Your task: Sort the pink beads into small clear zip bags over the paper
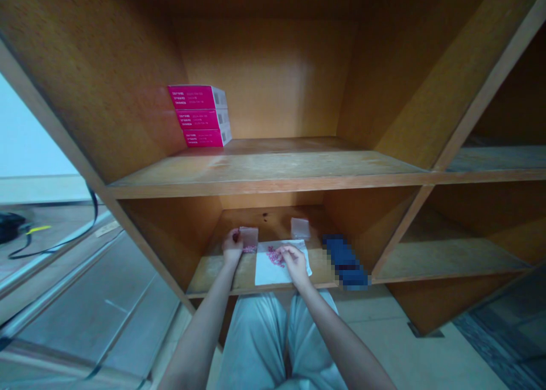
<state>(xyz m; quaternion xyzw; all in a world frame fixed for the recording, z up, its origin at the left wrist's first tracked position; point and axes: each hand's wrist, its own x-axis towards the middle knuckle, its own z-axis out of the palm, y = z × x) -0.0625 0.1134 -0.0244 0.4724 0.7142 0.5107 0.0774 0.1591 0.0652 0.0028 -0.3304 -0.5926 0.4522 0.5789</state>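
Observation:
My left hand (232, 245) is closed on the left edge of a small clear plastic bag (249, 236), which has small pink pieces along its bottom. To its right lies a white sheet (268, 274) with a loose pile of small pink pieces (275, 256), perhaps pills or beads. Over the right side of that sheet, my right hand (295, 262) has its fingertips pinched together at the edge of the pile. Whatever is between them is too small to make out. A second clear plastic bag (300, 228) lies flat behind the sheet.
A blurred dark blue object (346, 262) lies right of the sheet, by the compartment's side. Three stacked pink boxes (200, 117) stand on the upper shelf (273, 165), whose front edge runs above my hands. Wooden side walls border the lower compartment. A black cable (91, 208) is at left.

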